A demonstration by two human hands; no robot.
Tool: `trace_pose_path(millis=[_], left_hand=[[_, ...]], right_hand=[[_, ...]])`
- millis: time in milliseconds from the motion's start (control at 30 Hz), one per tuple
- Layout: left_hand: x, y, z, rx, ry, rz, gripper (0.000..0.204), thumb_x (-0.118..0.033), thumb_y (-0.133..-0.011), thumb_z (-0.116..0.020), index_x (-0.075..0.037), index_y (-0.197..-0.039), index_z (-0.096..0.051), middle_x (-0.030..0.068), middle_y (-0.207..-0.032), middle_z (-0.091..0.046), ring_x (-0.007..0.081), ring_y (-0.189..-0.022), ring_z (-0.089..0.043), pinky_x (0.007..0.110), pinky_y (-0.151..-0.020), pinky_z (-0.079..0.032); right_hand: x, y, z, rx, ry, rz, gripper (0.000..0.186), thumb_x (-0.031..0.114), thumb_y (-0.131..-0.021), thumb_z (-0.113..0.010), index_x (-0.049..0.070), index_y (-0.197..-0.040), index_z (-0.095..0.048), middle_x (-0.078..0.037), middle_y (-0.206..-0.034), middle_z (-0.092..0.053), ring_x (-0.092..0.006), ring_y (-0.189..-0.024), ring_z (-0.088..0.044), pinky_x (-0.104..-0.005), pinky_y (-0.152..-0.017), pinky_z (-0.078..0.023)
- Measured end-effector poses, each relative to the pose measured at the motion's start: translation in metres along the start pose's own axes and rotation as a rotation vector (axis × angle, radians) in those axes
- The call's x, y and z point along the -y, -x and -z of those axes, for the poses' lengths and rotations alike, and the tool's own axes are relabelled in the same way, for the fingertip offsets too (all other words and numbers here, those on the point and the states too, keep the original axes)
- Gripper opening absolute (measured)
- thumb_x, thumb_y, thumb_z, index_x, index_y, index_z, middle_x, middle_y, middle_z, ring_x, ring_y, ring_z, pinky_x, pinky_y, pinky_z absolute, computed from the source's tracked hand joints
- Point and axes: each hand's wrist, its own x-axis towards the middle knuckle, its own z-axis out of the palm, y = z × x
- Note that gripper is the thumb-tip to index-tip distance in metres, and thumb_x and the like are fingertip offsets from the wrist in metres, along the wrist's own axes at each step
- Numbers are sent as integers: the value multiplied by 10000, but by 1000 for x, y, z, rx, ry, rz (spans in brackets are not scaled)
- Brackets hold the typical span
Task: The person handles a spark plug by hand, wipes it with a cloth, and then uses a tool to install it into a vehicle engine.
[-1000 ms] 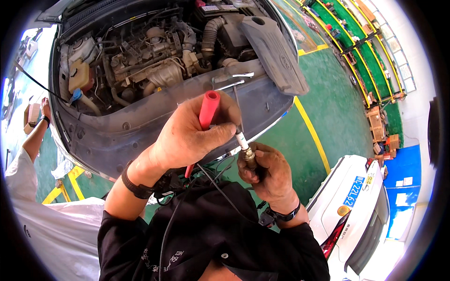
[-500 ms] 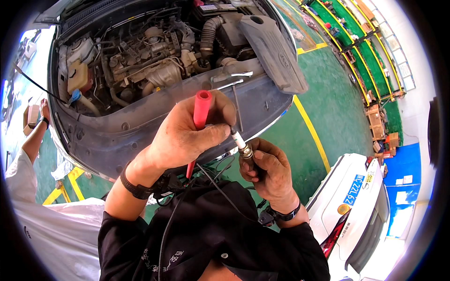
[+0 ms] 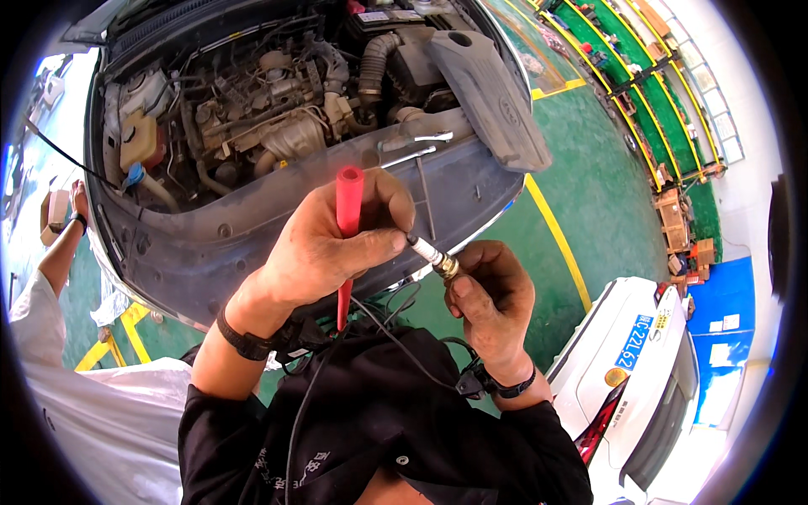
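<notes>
My left hand (image 3: 316, 248) grips an upright red tube (image 3: 348, 198), its thumb and forefinger at the dark tip of a spark plug (image 3: 427, 252). The plug, with a white insulator and brassy metal body, is tilted, its lower end in the closed fingers of my right hand (image 3: 492, 303). Both hands are held over the front edge of a car's open engine bay (image 3: 252, 126). Beyond them, metal tools (image 3: 429, 136) lie on the front panel (image 3: 189, 252), beside a loose grey engine cover (image 3: 492, 105).
A co-worker's arm (image 3: 59, 257) reaches along the car's left side. A white car (image 3: 581, 387) stands at lower right, with shelves (image 3: 644, 101) and cardboard boxes (image 3: 673, 223) beyond. Yellow lines mark the green floor (image 3: 581, 194). Cables (image 3: 396, 332) hang by my chest.
My left hand and the red tube have moved slightly left. My right hand has turned and risen a little, so the spark plug leans further over.
</notes>
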Motion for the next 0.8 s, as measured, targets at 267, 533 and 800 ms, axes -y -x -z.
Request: trace_pose_path(millis=[267,533,800], left_hand=[[5,6,-1,36,85,6,151,-37,-862,-693,-32,-967,-584,-39,-831,-497,49,-722,-428,213,-631,-350],[12,12,-4,29,68,50,146,-96,-898,-713,-18,-956,-604,-25,-877,-530,75,-783,-450,234,-696,-385],[16,17,-13,103,-72,45,198,-197,-975,-654,0,-955,-668,-24,-843,-602,57,-759,-472,228,-680,-405]], right_hand=[[10,-10,7,-20,74,165,269,-19,-884,-686,-34,-1112,-544,-39,-947,-592,-84,-802,-544,-238,-698,-447],[28,-25,18,-8,-31,193,298,18,-842,-718,-43,-1102,-588,-56,-990,-600,-69,-779,-538,-204,-651,-418],[35,-30,16,47,-75,215,312,16,-821,-713,-58,-1095,-582,-82,-990,-584,-81,-759,-524,-203,-633,-404]])
